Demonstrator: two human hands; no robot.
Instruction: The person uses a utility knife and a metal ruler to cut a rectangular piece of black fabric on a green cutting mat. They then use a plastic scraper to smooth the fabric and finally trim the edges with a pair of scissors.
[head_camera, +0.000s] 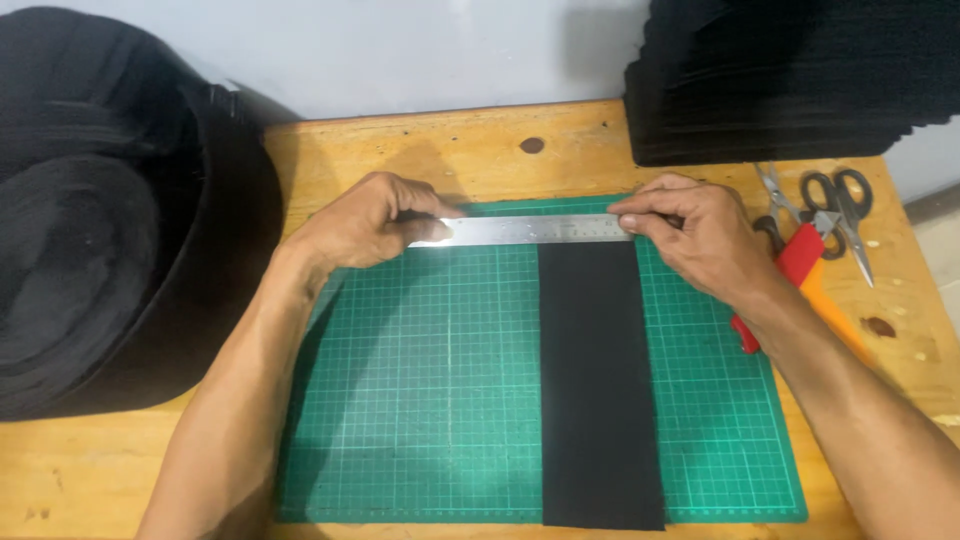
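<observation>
Head view: a steel ruler (530, 230) lies across the far edge of a green cutting mat (420, 400), laid over the top end of a black fabric strip (598, 385) that runs down the mat toward its near edge. The left hand (365, 222) pinches the ruler's left end, fingers (425, 228) curled closed on it with the thumb underneath. The right hand (695, 240) presses on the ruler's right end, fingers (640, 215) bent and closed against the metal just past the strip's right edge.

As I judge it, the main risk is the ruler sliding on the smooth mat if one hand presses harder than the other; that would skew it against the strip's top edge. The strip itself lies loose along its length, so a nudge from the right wrist could pull it off the grid lines. The right forearm also passes close over the tools beside the mat and could knock them.

Counted: one ruler, one mat, one strip on the mat, two hands. To the right on the wooden table (470, 150) lie black-handled scissors (845, 205), small metal snips (785, 200) and a red-handled tool (790, 270) with an orange one (835, 315) beside it. One stack of black fabric (790, 80) sits far right, one large roll of black webbing (90, 220) at left.
</observation>
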